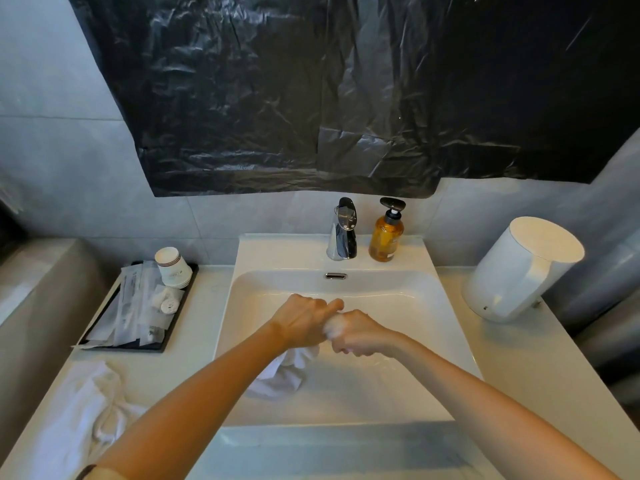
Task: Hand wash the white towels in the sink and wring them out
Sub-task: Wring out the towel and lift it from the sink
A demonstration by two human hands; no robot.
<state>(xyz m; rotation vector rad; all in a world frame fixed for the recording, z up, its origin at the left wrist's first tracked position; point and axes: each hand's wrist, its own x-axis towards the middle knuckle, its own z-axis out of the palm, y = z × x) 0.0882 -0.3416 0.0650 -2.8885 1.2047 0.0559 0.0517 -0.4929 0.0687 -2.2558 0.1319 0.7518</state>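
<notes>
a white towel (287,372) was held bunched over the sink (436,306), both fists closed around it. the left grip (304,320) was curled round one end, and the right grip (360,336) was clenched on the other. the two were touching, with a wad of wet cloth showing between them. the rest of the towel hung below the left grip and trailed onto the basin floor.

the step in hand was judged to be the rubbing or wringing of this towel; which of the two could not be told. a second towel (86,410) lay crumpled on the bench (502,358), well to the left of the left grip, and whether it was already washed could not be told. beyond the grips stood the tap (343,230), no running water being seen, with a soap bottle (386,237) just beside it.

next, a firm opposite twist of the two grips would be called for, kept low over the basin so that drips were caught.
</notes>
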